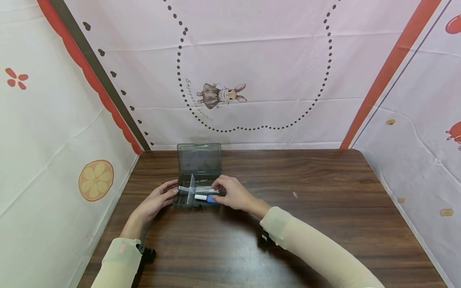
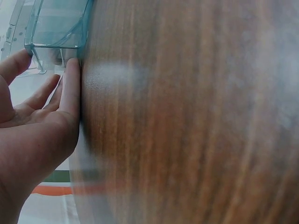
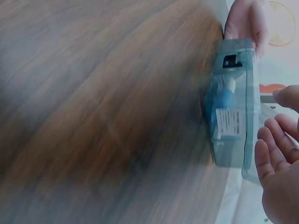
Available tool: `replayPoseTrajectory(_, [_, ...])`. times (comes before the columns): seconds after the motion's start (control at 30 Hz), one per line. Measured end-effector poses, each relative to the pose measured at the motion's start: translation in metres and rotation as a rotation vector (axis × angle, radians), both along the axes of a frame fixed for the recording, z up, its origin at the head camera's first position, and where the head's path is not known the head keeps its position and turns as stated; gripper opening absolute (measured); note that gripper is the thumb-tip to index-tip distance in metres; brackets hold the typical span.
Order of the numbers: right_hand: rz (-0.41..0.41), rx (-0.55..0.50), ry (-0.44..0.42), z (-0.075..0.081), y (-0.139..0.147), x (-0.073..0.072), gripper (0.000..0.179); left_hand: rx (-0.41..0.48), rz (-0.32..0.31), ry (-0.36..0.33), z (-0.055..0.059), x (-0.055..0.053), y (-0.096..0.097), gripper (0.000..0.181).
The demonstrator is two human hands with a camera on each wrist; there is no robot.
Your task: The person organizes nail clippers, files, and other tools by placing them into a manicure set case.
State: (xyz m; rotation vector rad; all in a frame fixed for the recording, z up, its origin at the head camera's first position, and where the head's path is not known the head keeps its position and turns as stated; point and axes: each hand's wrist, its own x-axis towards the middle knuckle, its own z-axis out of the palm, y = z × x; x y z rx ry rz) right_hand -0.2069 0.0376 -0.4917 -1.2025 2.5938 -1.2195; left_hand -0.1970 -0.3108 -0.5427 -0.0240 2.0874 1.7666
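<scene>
A translucent grey-green plastic case (image 1: 199,180) stands on the table with its hinged lid (image 1: 199,159) raised. Inside lies a small blue tube or bottle with a white cap (image 1: 201,197), its barcode label (image 3: 228,122) visible through the wall in the right wrist view. Clear divider pieces (image 1: 192,188) stick up in the case. My left hand (image 1: 158,199) touches the case's left side with extended fingers. Over the right end of the case is my right hand (image 1: 233,193), thumb and fingers parted and bent. Nothing shows between them in the right wrist view.
The dark wooden table (image 1: 324,232) carries a small clear sliver (image 1: 295,195) to the right of the case. Printed cloth (image 1: 273,80) hangs behind the table and along both sides. A black wrist device (image 1: 147,253) sits below the left sleeve.
</scene>
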Motion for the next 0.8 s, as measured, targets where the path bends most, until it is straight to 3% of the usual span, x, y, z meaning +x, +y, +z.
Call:
replayPoseTrajectory(0.23, [-0.024, -0.002, -0.037, 0.004, 0.027, -0.004, 0.024, 0.000, 0.005, -0.001, 0.002, -0.001, 0.000, 0.075])
replayPoseTrajectory(0.47, [-0.057, 0.006, 0.016, 0.004, 0.061, -0.009, 0.020, 0.001, -0.010, 0.007, 0.002, 0.000, 0.000, 0.076])
replayPoseTrajectory(0.8, [-0.154, -0.070, -0.043, 0.003, 0.115, -0.010, 0.020, 0.005, -0.010, 0.010, 0.000, 0.000, 0.000, 0.076])
